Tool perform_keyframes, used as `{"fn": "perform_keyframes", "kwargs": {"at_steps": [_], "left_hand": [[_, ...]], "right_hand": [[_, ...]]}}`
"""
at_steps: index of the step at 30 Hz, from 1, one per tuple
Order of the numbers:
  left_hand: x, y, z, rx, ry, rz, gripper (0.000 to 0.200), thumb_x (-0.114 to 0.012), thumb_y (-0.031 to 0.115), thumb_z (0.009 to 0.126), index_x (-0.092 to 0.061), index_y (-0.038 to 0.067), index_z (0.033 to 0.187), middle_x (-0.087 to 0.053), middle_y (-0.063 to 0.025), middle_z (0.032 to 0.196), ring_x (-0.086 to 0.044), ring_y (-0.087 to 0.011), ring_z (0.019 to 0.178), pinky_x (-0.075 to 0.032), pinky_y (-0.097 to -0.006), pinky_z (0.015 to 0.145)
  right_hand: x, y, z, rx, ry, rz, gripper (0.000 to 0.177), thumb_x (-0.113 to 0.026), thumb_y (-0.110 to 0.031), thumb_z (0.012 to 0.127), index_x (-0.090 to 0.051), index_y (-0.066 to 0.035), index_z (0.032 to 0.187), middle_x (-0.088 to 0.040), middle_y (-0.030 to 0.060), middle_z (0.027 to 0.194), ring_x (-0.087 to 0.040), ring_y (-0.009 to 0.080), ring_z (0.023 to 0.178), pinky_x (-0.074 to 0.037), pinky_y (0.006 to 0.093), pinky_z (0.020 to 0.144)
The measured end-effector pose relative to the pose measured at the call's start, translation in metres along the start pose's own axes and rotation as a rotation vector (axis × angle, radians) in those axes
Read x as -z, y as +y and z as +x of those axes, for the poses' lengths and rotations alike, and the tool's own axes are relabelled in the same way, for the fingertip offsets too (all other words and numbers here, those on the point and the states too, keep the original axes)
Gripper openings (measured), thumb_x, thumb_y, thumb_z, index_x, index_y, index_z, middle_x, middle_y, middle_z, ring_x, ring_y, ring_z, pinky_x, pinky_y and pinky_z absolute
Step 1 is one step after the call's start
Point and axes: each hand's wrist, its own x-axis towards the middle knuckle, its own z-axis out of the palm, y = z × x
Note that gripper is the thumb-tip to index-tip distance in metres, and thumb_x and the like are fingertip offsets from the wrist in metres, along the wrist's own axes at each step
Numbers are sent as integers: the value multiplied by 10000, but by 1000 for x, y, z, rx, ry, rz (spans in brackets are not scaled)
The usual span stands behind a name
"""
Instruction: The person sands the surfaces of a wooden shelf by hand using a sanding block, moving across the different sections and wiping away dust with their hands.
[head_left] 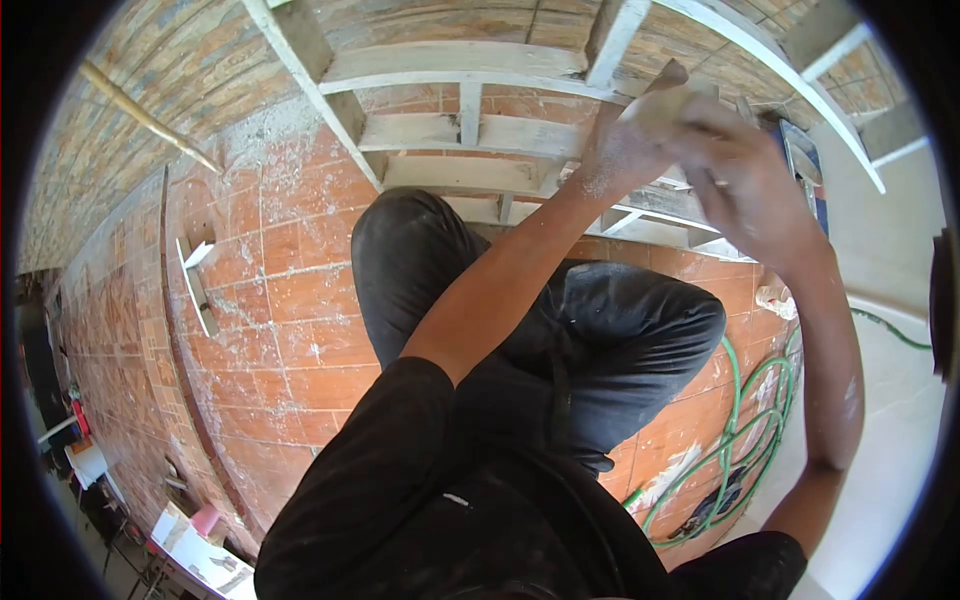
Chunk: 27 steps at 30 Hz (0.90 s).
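Note:
My left hand [632, 140], dusted white, reaches up to the white wooden frame [450, 62]. Its fingers are closed around a pale, dusty piece [657, 112] whose kind I cannot tell. Close against it on the right is my right hand [745, 190], its bent fingers smeared by motion and overlapping the pale piece in this view. Both hands are in front of the frame's slats, just above my bent knees. The frame has several long rails with short cross pieces between them, coated in worn white paint.
White dust and flecks cover the orange tile floor [300, 340]. A small white wooden piece [196, 285] lies on the left, near a wooden stick [150, 118]. A coiled green hose [735, 440] lies at the right beside the pale wall [890, 440].

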Motion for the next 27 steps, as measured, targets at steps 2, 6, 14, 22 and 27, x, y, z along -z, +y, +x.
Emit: {"fn": "perform_keyframes", "kwargs": {"at_steps": [2, 6, 14, 22, 27], "left_hand": [[6, 14, 2, 138, 15, -109, 256, -648, 98, 734, -621, -4, 967, -626, -181, 838, -625, -352, 847, -488, -418, 743], [0, 6, -7, -29, 122, -68, 192, -641, 130, 729, -664, 6, 874, -654, -206, 845, -616, -404, 826, -503, -440, 728], [-1, 11, -22, 72, -103, 20, 267, -649, 167, 745, -629, 33, 976, -644, -192, 828, -609, -384, 798, -499, -448, 714], [1, 13, -19, -44, -121, 101, 232, -688, 95, 701, -610, 7, 902, -630, -187, 839, -625, -348, 790, -503, -408, 669], [0, 14, -16, -46, 48, -142, 222, -687, 134, 726, -618, 3, 892, -641, -181, 818, -633, -352, 794, -508, -422, 679]], "right_hand": [[19, -9, 4, -87, 104, -73, 239, -586, 54, 765, -629, -12, 990, -587, 138, 911, -600, 308, 833, -479, 402, 718], [25, -19, -4, -379, 342, -339, 123, -604, 21, 828, -636, -9, 943, -587, 128, 839, -601, 303, 715, -475, 381, 641], [-7, -23, 0, -281, 91, -274, 255, -690, -60, 795, -628, -10, 1038, -571, 164, 1170, -563, 325, 1080, -479, 389, 844], [1, 5, -5, -165, -130, -203, 396, -669, -39, 767, -547, -28, 1143, -559, 195, 1194, -530, 374, 1100, -430, 438, 916], [-3, -10, 3, -231, 91, -152, 329, -600, -36, 837, -588, -14, 1166, -564, 178, 900, -572, 370, 861, -467, 430, 759]]}}
